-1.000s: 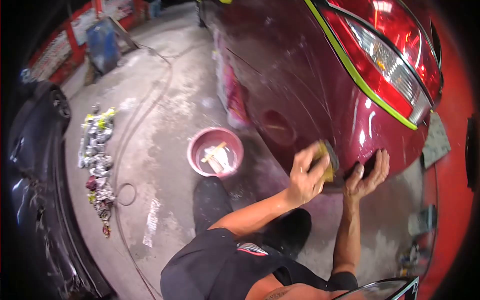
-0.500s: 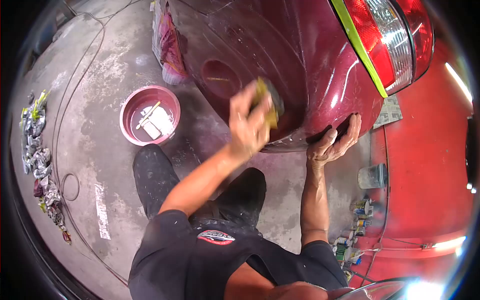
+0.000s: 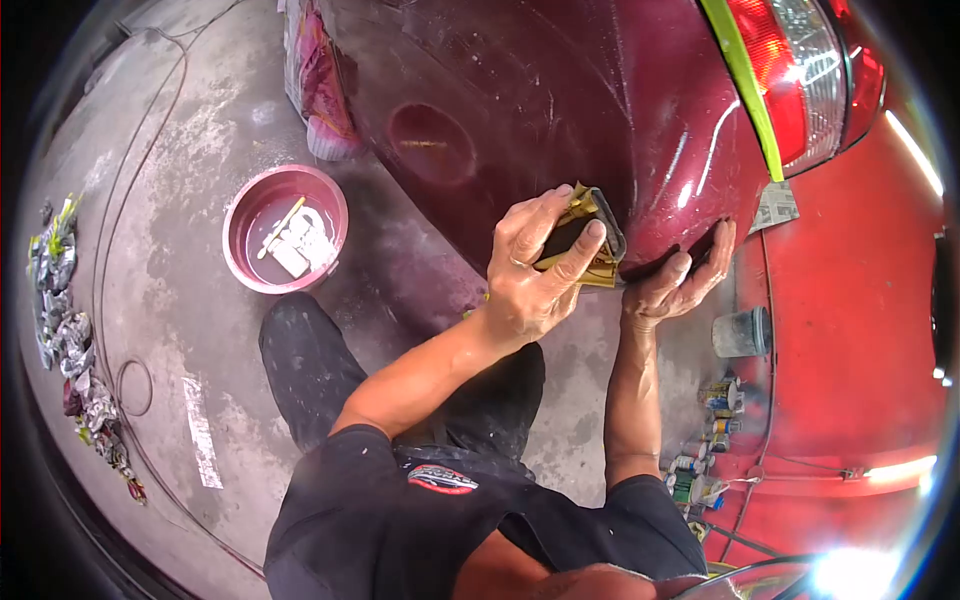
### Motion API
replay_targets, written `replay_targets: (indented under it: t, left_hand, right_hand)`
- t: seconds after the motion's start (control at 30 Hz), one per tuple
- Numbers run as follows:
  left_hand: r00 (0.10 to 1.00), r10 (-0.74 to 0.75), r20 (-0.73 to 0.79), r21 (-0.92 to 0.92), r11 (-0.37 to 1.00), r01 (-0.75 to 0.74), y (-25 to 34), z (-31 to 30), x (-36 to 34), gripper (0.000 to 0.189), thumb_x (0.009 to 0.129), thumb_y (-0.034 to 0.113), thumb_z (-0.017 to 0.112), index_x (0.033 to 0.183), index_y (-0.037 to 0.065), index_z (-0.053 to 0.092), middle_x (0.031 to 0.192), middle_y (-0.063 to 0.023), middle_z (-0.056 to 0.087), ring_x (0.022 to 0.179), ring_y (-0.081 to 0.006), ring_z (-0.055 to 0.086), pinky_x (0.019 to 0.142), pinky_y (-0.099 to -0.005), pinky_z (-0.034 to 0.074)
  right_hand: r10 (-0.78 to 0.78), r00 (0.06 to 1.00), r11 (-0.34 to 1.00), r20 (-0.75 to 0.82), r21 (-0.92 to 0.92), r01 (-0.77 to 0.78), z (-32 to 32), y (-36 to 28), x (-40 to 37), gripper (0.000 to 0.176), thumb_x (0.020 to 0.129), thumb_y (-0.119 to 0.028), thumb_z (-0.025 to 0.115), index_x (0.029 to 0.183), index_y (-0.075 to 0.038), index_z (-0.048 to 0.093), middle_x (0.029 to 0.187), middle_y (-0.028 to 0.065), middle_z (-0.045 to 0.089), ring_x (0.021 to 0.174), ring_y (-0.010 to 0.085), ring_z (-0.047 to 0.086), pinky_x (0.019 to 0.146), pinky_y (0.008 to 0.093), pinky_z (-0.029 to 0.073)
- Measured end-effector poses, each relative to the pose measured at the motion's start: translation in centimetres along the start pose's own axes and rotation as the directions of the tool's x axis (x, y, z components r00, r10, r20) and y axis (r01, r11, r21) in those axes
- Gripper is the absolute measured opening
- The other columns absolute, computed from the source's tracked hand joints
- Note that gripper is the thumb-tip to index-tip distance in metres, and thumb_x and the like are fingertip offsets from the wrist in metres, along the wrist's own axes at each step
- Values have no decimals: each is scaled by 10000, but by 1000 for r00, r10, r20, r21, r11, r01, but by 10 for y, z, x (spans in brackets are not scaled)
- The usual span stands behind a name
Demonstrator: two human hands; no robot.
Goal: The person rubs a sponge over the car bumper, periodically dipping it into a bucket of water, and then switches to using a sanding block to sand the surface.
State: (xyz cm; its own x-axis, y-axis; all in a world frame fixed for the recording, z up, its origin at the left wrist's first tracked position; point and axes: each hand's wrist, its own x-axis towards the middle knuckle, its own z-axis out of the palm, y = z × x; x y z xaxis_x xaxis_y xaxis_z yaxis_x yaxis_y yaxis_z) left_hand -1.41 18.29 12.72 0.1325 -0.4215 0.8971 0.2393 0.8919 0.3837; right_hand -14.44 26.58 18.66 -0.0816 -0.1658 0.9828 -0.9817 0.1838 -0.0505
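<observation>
My left hand (image 3: 528,275) is shut on a yellow and grey sanding pad (image 3: 585,228) and presses it against the lower part of a dark red car bumper (image 3: 520,110). Just to its right, my right hand (image 3: 672,285) curls under the bumper's bottom edge, fingers hooked on the panel. Above my right hand is the tail light (image 3: 805,70), bordered with green masking tape (image 3: 745,85). I am crouched close to the car, with my knees below the bumper.
A pink basin (image 3: 229,250) with water and sanding pieces stands on the concrete floor at the left. Crumpled masking scraps (image 3: 70,340) and a hose (image 3: 135,385) lie further left. A grey cup (image 3: 740,332) and small cans (image 3: 712,430) stand by the red wall. A covered wheel (image 3: 315,90) is beside the bumper.
My left hand has slid the pad down and to the right along the bumper, ending close to my right hand. My right hand has kept its hold under the edge.
</observation>
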Motion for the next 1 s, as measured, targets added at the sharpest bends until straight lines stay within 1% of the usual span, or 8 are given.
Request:
replay_targets:
  t: [0.43,0.47,0.5,0.53,0.67,0.8,0.9,1.0]
  left_hand:
    - [978,-207,-8,22,978,207,0,-10,-80,666,730,-100,696,1365,83,604,1407,-268,499,1187,-403,562,979,-438,487]
    - [784,-615,-81,-225,778,587,-1,-9,-92,625,790,-85,665,1388,72,578,1396,-264,510,1159,-414,576,984,-440,486]
    - [439,-897,-38,-472,404,784,-9,-5,-107,583,850,-70,635,1412,62,552,1385,-261,521,1130,-425,590,989,-441,484]
    - [659,-699,-279,162,642,749,-49,-9,-131,483,940,-6,576,1419,33,528,1367,-269,543,1121,-419,614,991,-430,484]
    - [458,-779,-428,120,453,883,-177,-39,-91,375,947,96,610,1300,-32,609,1249,-252,643,1169,-383,625,992,-411,472]
    - [365,-817,-446,68,376,924,-159,-25,-102,419,920,113,656,1309,-35,604,1266,-244,638,1210,-378,602,1004,-423,461]
    - [639,-699,-321,160,625,764,-19,1,-128,489,919,17,609,1402,-4,536,1370,-250,560,1285,-378,544,1064,-429,425]
    - [669,-671,-321,155,659,736,-58,-8,-128,490,923,28,598,1409,12,536,1373,-238,566,1287,-368,548,1063,-425,425]
  right_hand:
    - [36,998,999,-42,28,-35,3,3,-3,565,988,-347,468,1366,71,513,1391,247,512,1290,377,494,1075,496,405]
    - [32,998,999,-48,32,-31,5,3,-3,584,991,-363,435,1373,71,509,1387,256,512,1297,379,488,1075,506,408]
    - [17,998,999,-61,48,-14,9,1,-1,594,989,-373,426,1379,68,506,1385,256,513,1298,379,489,1073,506,410]
    - [4,998,998,-61,57,0,8,-2,-1,605,988,-383,418,1385,65,503,1384,256,514,1298,379,489,1072,506,411]
    - [64,997,991,-46,120,-58,10,-1,-5,624,1007,-417,415,1379,78,500,1419,246,503,1315,373,480,1114,484,378]
    - [65,995,995,-76,83,-58,9,1,-5,639,1014,-455,411,1382,59,507,1401,214,537,1301,345,504,1100,463,389]
    - [92,993,995,-73,47,-89,7,1,-5,636,1015,-458,421,1379,55,512,1406,214,534,1310,340,494,1107,470,374]
    - [74,994,995,-78,75,-68,9,2,-4,633,1014,-456,431,1372,59,516,1403,221,533,1312,346,488,1111,473,368]
